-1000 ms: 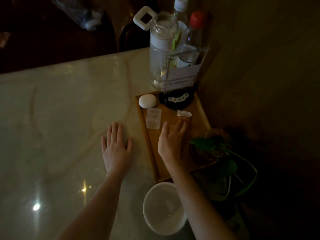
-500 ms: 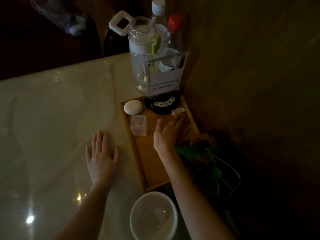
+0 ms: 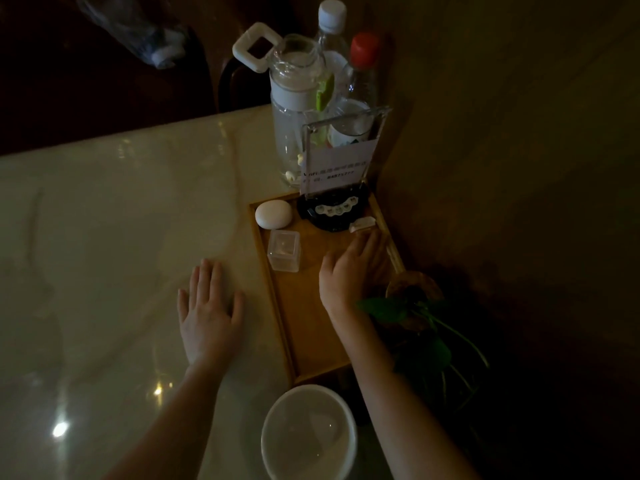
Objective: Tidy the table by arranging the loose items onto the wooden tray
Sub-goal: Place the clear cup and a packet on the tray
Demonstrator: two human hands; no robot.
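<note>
A dim view down onto a glossy, pale marble-patterned table (image 3: 104, 237) with two bare forearms reaching in from the near edge. The left hand (image 3: 207, 313) lies flat on the tabletop, palm down, fingers straight and together, holding nothing, just left of one rectangular wooden tray (image 3: 311, 334) with a low raised rim. On the tray's far left corner sits one smooth white oval lump, like a bar of soap (image 3: 273, 214); just nearer than it stands one small clear plastic box (image 3: 283, 250), square and lidded. The right hand (image 3: 349, 271) rests palm down on the tray's floor, fingers loosely spread and extended, gripping nothing; its fingertips lie close to one small white clip-shaped piece (image 3: 362, 224) near the tray's right rim. At the tray's far end is one round black base (image 3: 332, 213) carrying a clear upright sign holder (image 3: 341, 157) with a paper card. Beyond the tray stand three containers: one glass jar (image 3: 294, 109) with a white square-handled lid, and two clear plastic bottles, one white-capped (image 3: 331, 15), one red-capped (image 3: 363, 50). At the near edge sits one round white bowl (image 3: 308, 434). To the right, one leafy green plant (image 3: 415, 313).
</note>
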